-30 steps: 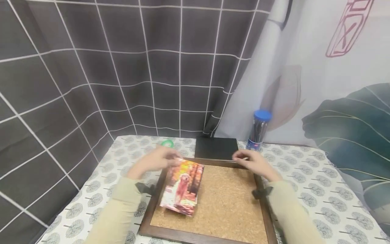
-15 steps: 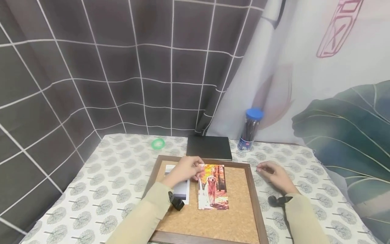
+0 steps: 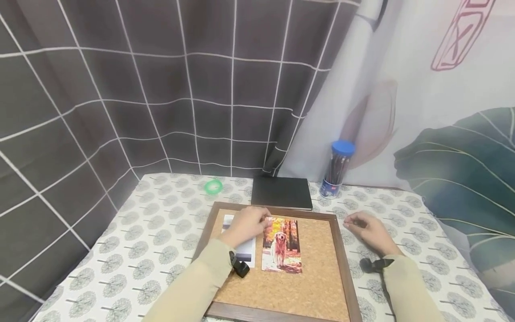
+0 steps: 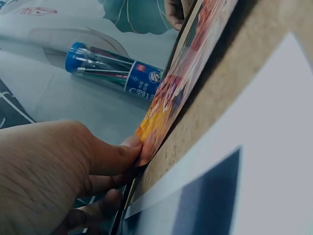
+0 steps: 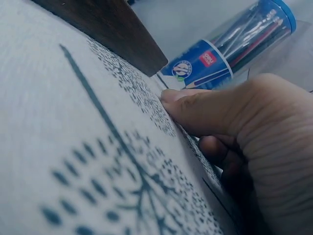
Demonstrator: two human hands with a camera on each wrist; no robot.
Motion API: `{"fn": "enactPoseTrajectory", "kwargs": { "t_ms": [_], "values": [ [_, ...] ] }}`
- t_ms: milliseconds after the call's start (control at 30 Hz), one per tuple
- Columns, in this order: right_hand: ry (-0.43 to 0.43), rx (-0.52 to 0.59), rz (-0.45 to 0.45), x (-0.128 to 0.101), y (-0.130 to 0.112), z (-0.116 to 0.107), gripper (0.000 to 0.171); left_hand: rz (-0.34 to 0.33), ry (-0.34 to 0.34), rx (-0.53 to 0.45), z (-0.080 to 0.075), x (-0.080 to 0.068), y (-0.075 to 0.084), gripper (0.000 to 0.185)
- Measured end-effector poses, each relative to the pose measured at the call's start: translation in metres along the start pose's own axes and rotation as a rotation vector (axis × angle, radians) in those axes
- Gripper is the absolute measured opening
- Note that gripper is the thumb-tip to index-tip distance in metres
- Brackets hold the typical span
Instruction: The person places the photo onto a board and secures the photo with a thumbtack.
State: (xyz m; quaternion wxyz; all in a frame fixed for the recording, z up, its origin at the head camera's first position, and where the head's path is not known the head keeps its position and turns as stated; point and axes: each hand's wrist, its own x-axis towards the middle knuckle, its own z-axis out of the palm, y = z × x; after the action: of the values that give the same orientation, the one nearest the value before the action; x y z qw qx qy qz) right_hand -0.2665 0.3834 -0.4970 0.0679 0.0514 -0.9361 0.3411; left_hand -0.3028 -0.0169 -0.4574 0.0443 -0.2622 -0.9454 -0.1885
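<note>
Fingers [image 4: 115, 156] of the left hand [image 3: 247, 225] pinch a dog photo [image 3: 281, 245] on a corkboard [image 3: 318, 277]; the right hand [image 3: 368, 232], fingers curled, rests on the patterned tablecloth [image 3: 161, 232] near a tube of pencils [image 3: 337, 169].

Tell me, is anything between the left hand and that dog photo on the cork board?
Nothing visible: the left hand already pinches the dog photo at its top corner, and the photo lies on the cork board.
</note>
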Motion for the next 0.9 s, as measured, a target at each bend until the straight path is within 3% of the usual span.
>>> {"fn": "enactPoseTrajectory", "kwargs": {
  "t_ms": [300, 500, 900],
  "values": [
    [0.046, -0.032, -0.037, 0.0003, 0.0024, 0.0015, 0.021, 0.015, 0.030, 0.019, 0.0024, -0.0027, -0.0013, 0.022],
    [0.093, -0.031, -0.012, 0.0007, 0.0024, 0.0011, 0.021, 0.024, 0.043, 0.010, 0.0042, -0.0025, -0.0018, 0.021],
    [0.097, -0.092, 0.001, 0.0003, -0.0010, 0.0010, 0.028, 0.027, 0.059, 0.027, 0.0085, -0.0023, -0.0039, 0.024]
  ]
}}
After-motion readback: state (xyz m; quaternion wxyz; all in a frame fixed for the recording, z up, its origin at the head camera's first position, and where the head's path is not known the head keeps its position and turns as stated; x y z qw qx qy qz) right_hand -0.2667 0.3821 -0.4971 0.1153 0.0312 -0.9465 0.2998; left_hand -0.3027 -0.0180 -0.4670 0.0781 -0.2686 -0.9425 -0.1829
